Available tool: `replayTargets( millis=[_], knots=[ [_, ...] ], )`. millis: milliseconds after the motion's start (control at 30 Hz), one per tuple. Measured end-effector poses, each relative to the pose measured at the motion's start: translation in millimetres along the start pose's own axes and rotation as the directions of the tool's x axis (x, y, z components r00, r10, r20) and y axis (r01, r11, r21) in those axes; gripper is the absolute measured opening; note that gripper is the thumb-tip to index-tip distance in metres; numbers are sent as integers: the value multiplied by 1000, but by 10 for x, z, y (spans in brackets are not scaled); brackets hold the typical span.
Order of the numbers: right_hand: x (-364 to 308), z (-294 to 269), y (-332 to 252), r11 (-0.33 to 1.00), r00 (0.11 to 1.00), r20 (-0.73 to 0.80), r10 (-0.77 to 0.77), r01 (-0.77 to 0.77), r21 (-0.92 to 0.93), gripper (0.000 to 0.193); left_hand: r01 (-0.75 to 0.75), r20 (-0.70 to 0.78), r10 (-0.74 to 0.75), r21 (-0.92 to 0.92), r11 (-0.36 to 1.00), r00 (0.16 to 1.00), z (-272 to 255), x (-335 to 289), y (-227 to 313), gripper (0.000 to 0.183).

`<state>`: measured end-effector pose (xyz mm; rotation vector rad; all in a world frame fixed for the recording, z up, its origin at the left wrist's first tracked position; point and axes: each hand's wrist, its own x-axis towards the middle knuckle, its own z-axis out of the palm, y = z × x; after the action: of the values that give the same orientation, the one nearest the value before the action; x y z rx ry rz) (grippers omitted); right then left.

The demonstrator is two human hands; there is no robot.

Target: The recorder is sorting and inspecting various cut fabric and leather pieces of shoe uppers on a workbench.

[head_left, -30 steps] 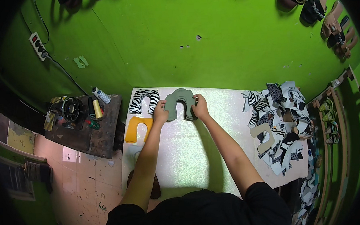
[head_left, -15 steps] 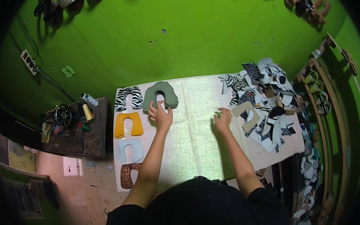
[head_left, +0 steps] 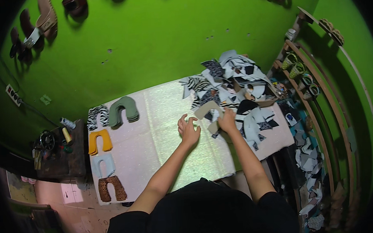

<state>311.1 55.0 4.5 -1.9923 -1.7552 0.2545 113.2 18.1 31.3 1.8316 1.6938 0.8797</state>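
A beige U-shaped piece (head_left: pixel 206 109) of sheet material lies at the near left edge of a scrap heap. My right hand (head_left: pixel 227 122) is on its right arm, fingers bent and closed at the edge, covering part of it. Just left of the piece is my left hand (head_left: pixel 189 130), fingers spread with nothing in them, above the shiny pale sheet (head_left: pixel 165 113) on the table. At the table's left stand a stack of green U-shaped pieces (head_left: pixel 122 107) and a column of zebra-striped (head_left: pixel 97 112), yellow (head_left: pixel 99 140), pale blue (head_left: pixel 102 164) and leopard-print pieces (head_left: pixel 111 188).
Mixed offcuts (head_left: pixel 245 77) cover the table's right side, with a box (head_left: pixel 261 102) among them. On the left, a dark stand (head_left: pixel 75 164) carries a sewing machine wheel (head_left: pixel 47 140) and thread spools (head_left: pixel 67 134). Wooden racks (head_left: pixel 317 109) with sandals line the right wall.
My view has swung to the right. My left hand has left the green stack and come over near the beige piece; my right hand has reached onto that piece.
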Motion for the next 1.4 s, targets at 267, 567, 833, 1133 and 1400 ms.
replayTargets(
  millis=[267, 567, 833, 1133, 1400],
  knots=[
    [146, -361, 203, 913, 962, 227, -155, 51, 405, 34, -49, 155, 61, -79, 996, 986, 899, 271, 449, 32],
    [1154, -1423, 950, 989, 949, -281, -146, 131, -70, 56, -225, 110, 234, -89, 970, 966, 1143, 818, 792, 29],
    [1871, -1395, 1351, 890, 922, 22, -387, 380, -251, 51, -595, 174, 659, -309, 742, 732, 1367, 1250, 1678, 31],
    [2446, -1869, 1255, 934, 939, 124, -321, 336, -120, 32, -628, 474, 461, 293, 721, 750, 1650, 1282, 1543, 44],
    [2622, -2005, 1301, 961, 953, 127, -273, 277, -9, 33, -621, 433, 488, 249, 743, 758, 1532, 1257, 1492, 40]
  ],
)
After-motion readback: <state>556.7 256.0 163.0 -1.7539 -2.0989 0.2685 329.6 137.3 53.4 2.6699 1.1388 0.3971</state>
